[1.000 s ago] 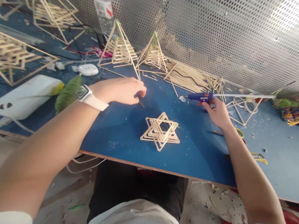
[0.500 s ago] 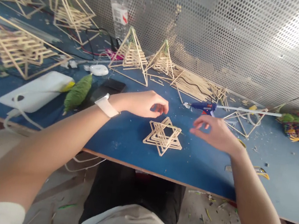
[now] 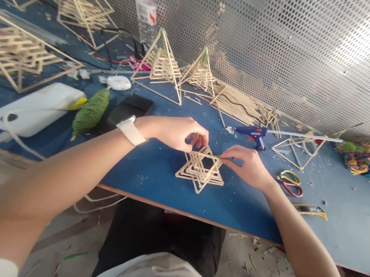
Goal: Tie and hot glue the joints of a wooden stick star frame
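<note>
A six-pointed star (image 3: pixel 201 173) of stacked thin wooden sticks lies flat on the blue table, near its front edge. At the star's upper left, my left hand (image 3: pixel 185 135) has its fingers curled and closed at a corner. On the upper right corner, my right hand (image 3: pixel 248 165) pinches the end of the star's top stick between thumb and fingertips. The fingers partly cover both corners.
A blue glue gun (image 3: pixel 252 133) lies behind my right hand. Scissors (image 3: pixel 290 183) and a yellow cutter (image 3: pixel 310 210) are to the right. Stick pyramids (image 3: pixel 164 67) and loose sticks (image 3: pixel 238 104) stand behind. Green yarn (image 3: pixel 91 111) and a white power bank (image 3: pixel 37 108) lie left.
My right hand has moved left and down from the space beside the star to its upper right corner. The left hand has lowered slightly onto the star. The scissors have come into full view.
</note>
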Motion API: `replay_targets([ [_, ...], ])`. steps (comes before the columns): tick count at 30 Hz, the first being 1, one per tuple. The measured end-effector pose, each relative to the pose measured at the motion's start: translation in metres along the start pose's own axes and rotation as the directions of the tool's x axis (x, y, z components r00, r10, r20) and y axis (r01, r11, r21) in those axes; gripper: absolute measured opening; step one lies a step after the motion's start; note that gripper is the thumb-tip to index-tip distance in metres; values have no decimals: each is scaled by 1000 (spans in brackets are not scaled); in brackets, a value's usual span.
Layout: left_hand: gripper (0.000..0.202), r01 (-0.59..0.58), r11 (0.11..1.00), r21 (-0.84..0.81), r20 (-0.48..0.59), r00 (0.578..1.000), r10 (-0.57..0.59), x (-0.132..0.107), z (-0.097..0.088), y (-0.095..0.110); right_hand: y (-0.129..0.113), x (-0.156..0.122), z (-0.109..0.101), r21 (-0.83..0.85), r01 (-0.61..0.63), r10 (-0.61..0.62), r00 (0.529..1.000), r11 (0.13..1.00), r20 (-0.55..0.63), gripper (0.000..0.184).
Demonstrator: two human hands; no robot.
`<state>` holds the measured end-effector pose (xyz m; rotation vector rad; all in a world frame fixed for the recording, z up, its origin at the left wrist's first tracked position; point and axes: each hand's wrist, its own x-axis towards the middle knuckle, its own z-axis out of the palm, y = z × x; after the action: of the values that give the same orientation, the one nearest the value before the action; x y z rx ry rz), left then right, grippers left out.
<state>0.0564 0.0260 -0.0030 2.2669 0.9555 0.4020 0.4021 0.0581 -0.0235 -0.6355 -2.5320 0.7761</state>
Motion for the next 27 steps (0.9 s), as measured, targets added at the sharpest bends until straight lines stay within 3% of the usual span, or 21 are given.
replay_targets([
  [8,50,33,995,98,-16,999,-31,-4,-12,-21,1,21,-7,-104,-18,8,995,994,-98,16],
  [14,51,162,949,270,-8,986,-166,-17,-31,-44,3,56,-1,-105,66,-64,998,992,15,19],
  [18,37,193,916,353,2,978,-207,-20,-38,-46,5,72,3,-74,96,-91,994,993,65,20],
  [22,19,196,917,346,9,977,-213,-21,-40,-44,11,80,5,-25,100,-96,987,995,132,20],
  [27,16,200,922,332,26,975,-221,-20,-37,-49,18,83,7,-2,112,-108,966,994,235,27],
])
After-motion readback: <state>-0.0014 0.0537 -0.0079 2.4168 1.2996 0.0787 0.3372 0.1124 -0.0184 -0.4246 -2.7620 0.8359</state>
